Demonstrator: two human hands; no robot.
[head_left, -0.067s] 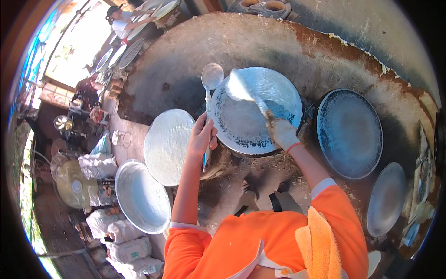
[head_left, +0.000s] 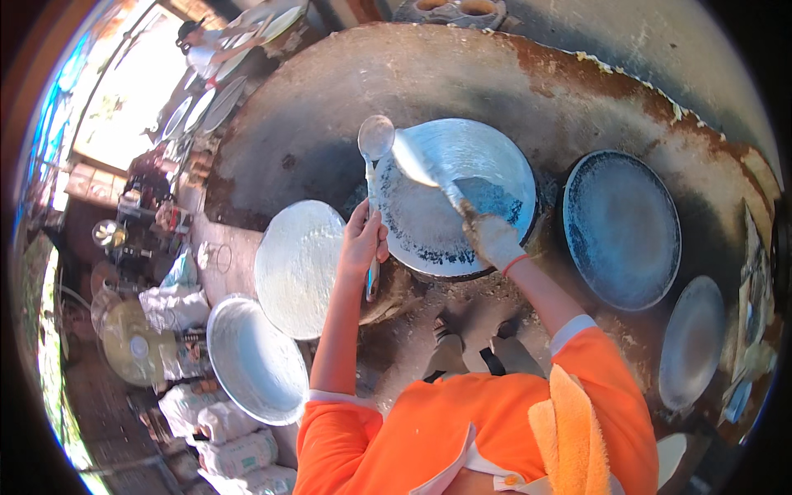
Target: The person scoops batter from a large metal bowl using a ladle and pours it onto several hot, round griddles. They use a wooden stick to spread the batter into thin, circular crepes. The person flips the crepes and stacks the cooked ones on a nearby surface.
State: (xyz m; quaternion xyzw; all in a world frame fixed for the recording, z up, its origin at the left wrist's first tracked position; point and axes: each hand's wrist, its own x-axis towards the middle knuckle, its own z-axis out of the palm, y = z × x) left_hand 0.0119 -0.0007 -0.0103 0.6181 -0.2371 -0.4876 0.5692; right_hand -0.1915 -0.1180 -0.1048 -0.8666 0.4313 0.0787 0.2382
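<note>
My left hand grips the upright handle of a metal ladle, its round head at the left rim of a large round griddle. The griddle has a pale, glossy layer over part of its dark-speckled surface. My gloved right hand is closed on a long spatula, whose pale, wide blade is over the griddle's upper left. Left of my left hand is a round vessel with a creamy white top. Below it stands a wide metal basin with pale contents.
A second round griddle and a smaller disc are at right, on or by the curved concrete stove. At left are sacks and a fan. A co-worker stands at upper left among round plates.
The spatula blade and my right hand have moved a little left and down. The view has shifted slightly. Both hands keep their grips.
</note>
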